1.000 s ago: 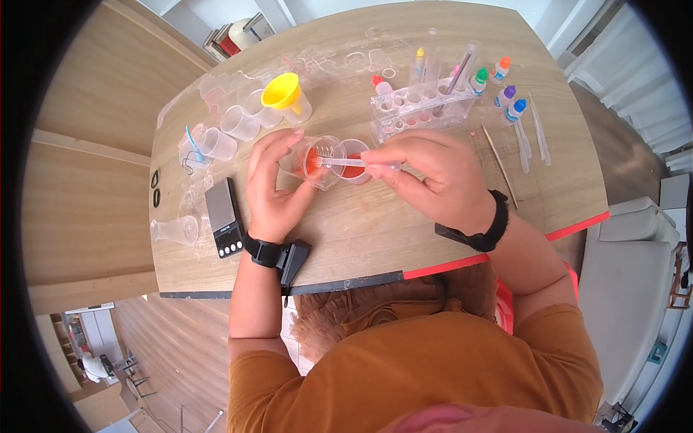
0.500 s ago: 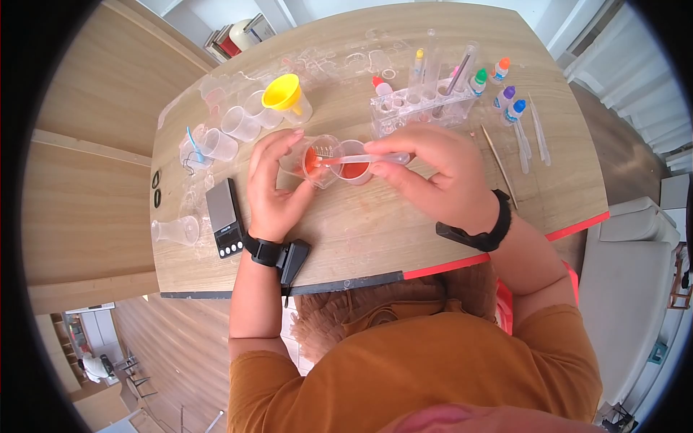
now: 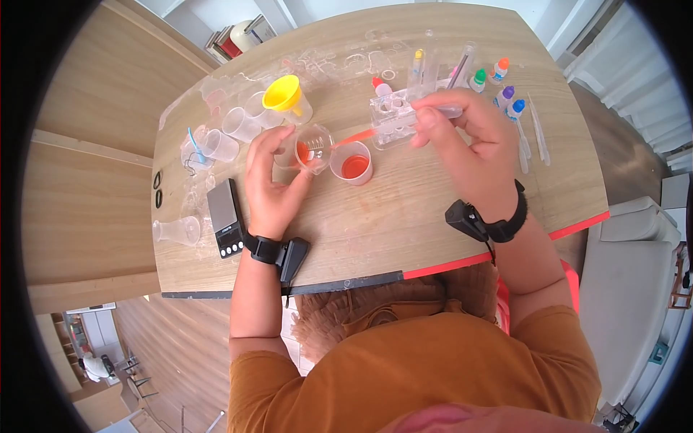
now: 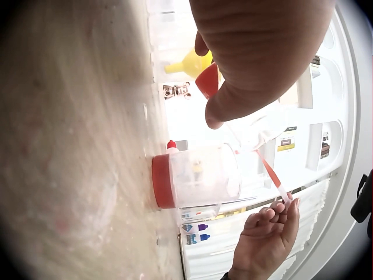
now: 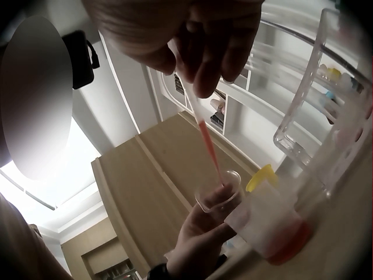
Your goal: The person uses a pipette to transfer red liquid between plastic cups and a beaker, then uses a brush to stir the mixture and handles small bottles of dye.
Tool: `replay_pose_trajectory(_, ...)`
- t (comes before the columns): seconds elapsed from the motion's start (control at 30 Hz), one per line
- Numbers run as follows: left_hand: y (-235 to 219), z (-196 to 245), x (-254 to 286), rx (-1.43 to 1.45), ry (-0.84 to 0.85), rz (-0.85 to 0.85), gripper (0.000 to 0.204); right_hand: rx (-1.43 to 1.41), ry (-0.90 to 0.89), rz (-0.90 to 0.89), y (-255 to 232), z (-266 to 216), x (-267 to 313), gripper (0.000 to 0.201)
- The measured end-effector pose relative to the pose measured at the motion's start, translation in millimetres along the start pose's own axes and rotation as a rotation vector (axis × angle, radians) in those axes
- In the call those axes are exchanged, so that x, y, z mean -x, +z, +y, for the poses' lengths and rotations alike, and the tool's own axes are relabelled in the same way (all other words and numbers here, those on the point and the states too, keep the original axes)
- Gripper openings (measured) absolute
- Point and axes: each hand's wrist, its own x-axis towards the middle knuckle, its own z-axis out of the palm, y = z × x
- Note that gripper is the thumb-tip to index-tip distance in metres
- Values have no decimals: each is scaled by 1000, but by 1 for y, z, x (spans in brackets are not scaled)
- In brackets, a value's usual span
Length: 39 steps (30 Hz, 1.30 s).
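Observation:
My left hand (image 3: 271,187) holds a small clear beaker (image 3: 316,138) tilted to the right, with red liquid in its lower part. Thumb and fingers of my right hand (image 3: 473,141) pinch a plastic dropper pipette (image 3: 386,130). Red liquid fills its slim stem (image 5: 209,146), and the tip is right at the beaker's mouth. Just right of the beaker, a translucent cup (image 3: 354,150) stands upright on the table. The left wrist view shows a shallow layer of red liquid at the bottom of this cup (image 4: 207,172).
A clear test tube rack (image 3: 384,108) stands behind the right hand, with colour-capped dropper bottles (image 3: 515,110) and spare pipettes (image 3: 538,133) to its right. Leftward are a yellow funnel (image 3: 280,92) in a cup, more cups (image 3: 240,125), a black scale (image 3: 222,206) and a flask (image 3: 175,231).
My right hand has risen and moved right, drawing the pipette back from inside the beaker toward its mouth. The stem now shows red liquid. The left hand stays nearly in place, beaker still tilted.

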Motion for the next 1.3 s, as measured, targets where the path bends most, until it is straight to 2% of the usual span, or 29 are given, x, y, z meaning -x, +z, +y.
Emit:
replay_pose_trajectory(0.17, 0, -2, 0, 3, -11, 9, 61, 112, -30, 17, -4, 4, -2, 11)
replay_pose_trajectory(0.33, -1, -2, 1, -14, -17, 5, 61, 226, -13, -103, -2, -1, 0, 12)
replay_pose_trajectory(0.53, -2, 1, 0, -10, -31, -13, 61, 231, 39, -131, 0, 0, 3, 17)
replay_pose_trajectory(0.67, -1, 0, 0, -2, -15, -15, 61, 235, 11, -132, 0, 3, 3, 15)
replay_pose_trajectory(0.73, -1, 1, -1, 2, -7, -14, 61, 212, -123, -112, 0, 5, 2, 13)
replay_pose_trajectory(0.77, -1, 1, -1, 2, -8, -14, 61, 212, -123, -113, -1, 5, 2, 13)
replay_pose_trajectory(0.83, -1, 2, -1, 12, -5, -12, 62, 23, -36, -42, -1, 2, 3, 13)
replay_pose_trajectory(0.97, -3, 5, -1, 3, 3, -25, 62, -29, -37, -59, 1, -1, 5, 15)
replay_pose_trajectory(1.03, -4, 7, -1, 16, 16, -40, 62, 151, -173, -207, 4, 0, 6, 18)
replay_pose_trajectory(1.13, -4, 7, -2, 20, 54, -42, 62, 161, -174, -314, 10, 1, 7, 21)
replay_pose_trajectory(1.3, -6, 10, -1, 33, 48, -49, 60, 222, -195, -360, 14, 5, 10, 22)
